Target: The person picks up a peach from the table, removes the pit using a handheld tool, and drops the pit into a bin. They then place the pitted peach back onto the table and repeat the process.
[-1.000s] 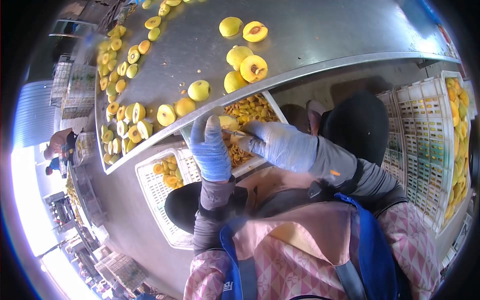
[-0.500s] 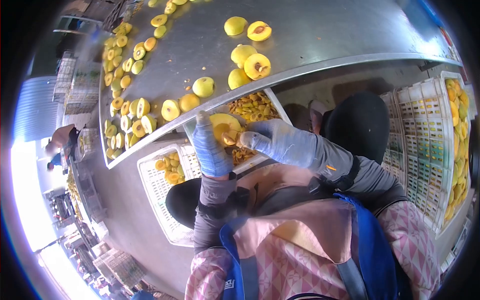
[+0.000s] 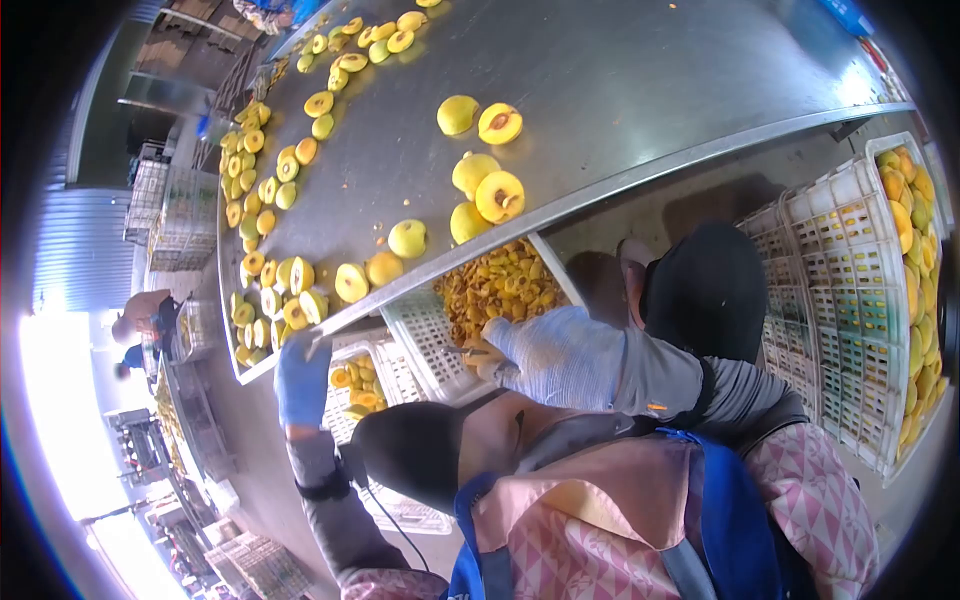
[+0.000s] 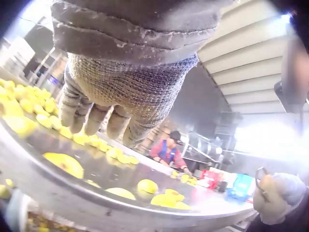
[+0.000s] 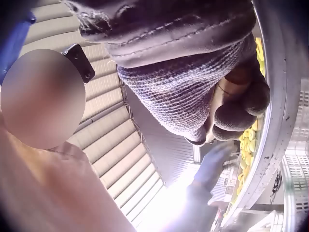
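My gloved left hand (image 3: 302, 380) is at the left corner of the metal table, over a white crate holding several peach halves (image 3: 358, 378). Its fingers hang loosely extended in the left wrist view, with nothing in them. In my gloved right hand (image 3: 560, 355) I grip a small pitting tool (image 4: 263, 183) with a thin curved metal end; its handle (image 5: 235, 83) shows between the fingers in the right wrist view. That hand is over the near side of a white crate (image 3: 420, 335) filled with orange-brown peach scraps (image 3: 500, 290). A yellow peach half (image 3: 357, 411) lies at the left crate's near end.
Cut peaches (image 3: 300, 275) line the left side of the metal table (image 3: 600, 130), and several more (image 3: 475, 175) lie near its front edge. Stacked crates of peaches (image 3: 825, 290) stand at my right. Across the table, another person (image 4: 169, 152) works.
My left hand has moved left, away from the right hand. The yellow peach half it held has left it. My right hand has dropped slightly toward me, still gripping the tool.
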### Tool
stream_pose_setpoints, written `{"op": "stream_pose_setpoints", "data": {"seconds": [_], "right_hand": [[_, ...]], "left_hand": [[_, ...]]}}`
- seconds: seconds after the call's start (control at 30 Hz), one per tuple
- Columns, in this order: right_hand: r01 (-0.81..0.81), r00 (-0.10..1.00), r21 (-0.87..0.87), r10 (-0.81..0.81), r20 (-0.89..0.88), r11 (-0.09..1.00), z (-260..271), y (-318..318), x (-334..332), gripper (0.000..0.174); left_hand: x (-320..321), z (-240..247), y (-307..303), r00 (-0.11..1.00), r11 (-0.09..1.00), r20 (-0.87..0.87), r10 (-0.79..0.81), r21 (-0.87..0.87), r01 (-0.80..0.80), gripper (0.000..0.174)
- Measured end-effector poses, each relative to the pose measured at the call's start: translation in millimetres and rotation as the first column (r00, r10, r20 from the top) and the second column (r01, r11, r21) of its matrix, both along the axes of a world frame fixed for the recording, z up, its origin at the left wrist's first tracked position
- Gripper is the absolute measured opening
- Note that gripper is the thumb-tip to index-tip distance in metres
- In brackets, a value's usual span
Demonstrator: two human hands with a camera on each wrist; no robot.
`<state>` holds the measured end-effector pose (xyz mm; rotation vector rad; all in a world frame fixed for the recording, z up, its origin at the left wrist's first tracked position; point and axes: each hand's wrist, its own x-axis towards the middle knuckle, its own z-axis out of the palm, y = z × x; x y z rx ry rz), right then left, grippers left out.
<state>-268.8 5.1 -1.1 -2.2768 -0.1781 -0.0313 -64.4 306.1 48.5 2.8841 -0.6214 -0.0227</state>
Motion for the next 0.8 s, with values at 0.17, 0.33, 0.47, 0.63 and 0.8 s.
{"op": "stream_pose_setpoints", "data": {"seconds": [0.17, 0.33, 0.47, 0.63, 0.8], "right_hand": [[0.095, 0.995, 0.082, -0.093, -0.027, 0.992, 6, -16, 5, 0.035], [0.136, 0.988, 0.154, -0.123, -0.096, 0.979, 6, -30, 12, 0.037], [0.221, 0.975, 0.278, -0.207, -0.08, 0.935, 10, -37, 10, 0.035], [0.244, 0.964, 0.333, -0.265, 0.018, 0.911, 16, -34, 5, 0.035], [0.237, 0.971, 0.393, -0.229, -0.07, 0.889, 21, -21, 7, 0.034]], "left_hand": [[95, -47, -172, 0.928, 0.923, 0.088, -0.363, -0.107, 0.371, 0.048], [151, -102, -321, 0.788, 0.788, 0.008, -0.615, 0.044, 0.614, 0.06], [159, -93, -330, 0.798, 0.78, -0.147, -0.584, 0.173, 0.602, 0.065], [106, -64, -241, 0.433, 0.512, -0.567, -0.701, -0.822, -0.248, 0.057], [-4, -63, -177, 0.474, 0.13, -0.513, -0.716, -0.765, -0.631, 0.057]]}}
